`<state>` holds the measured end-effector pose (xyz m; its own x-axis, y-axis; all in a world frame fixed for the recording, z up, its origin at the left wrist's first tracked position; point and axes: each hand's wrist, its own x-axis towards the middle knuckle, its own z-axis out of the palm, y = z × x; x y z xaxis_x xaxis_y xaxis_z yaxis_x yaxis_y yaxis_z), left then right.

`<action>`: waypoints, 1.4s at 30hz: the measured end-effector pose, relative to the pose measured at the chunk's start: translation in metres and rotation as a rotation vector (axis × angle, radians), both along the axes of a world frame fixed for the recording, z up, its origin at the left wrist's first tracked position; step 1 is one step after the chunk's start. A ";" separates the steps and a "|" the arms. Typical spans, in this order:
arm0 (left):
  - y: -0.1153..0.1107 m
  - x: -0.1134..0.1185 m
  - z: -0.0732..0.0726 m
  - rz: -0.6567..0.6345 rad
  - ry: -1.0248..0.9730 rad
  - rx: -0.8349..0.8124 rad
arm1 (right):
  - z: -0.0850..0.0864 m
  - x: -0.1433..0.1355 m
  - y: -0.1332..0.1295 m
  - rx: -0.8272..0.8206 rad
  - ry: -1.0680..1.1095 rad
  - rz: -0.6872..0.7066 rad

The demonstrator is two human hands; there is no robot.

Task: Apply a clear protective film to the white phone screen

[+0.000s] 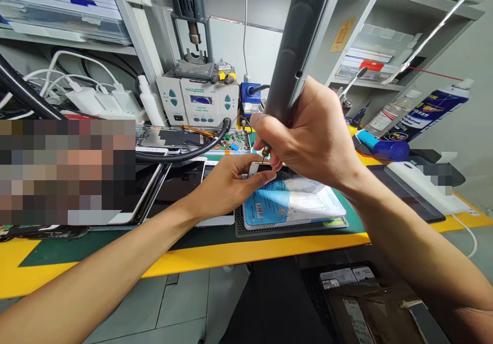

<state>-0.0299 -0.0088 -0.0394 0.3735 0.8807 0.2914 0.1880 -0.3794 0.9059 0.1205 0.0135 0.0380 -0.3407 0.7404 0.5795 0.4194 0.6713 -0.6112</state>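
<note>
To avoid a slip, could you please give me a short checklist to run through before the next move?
1. White-edged device held: ok, the left hand grips it.
2. Dark-handled tool held: ok, it is in the right hand.
3. Thin tip seated: cannot tell, it reaches the device but contact is too small to see.
4. Device resting on the blue-and-white packet: cannot tell, fingers hide the underside.
5. Thick black cable clear of the tool: ok, it curves away to the left.
</note>
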 end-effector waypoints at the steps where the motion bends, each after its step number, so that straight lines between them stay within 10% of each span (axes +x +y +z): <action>1: 0.000 0.000 0.000 0.002 0.001 0.005 | 0.000 0.000 0.000 -0.008 0.002 -0.002; 42: -0.002 -0.005 -0.001 -0.075 -0.022 0.030 | -0.004 0.008 0.000 0.126 0.007 -0.030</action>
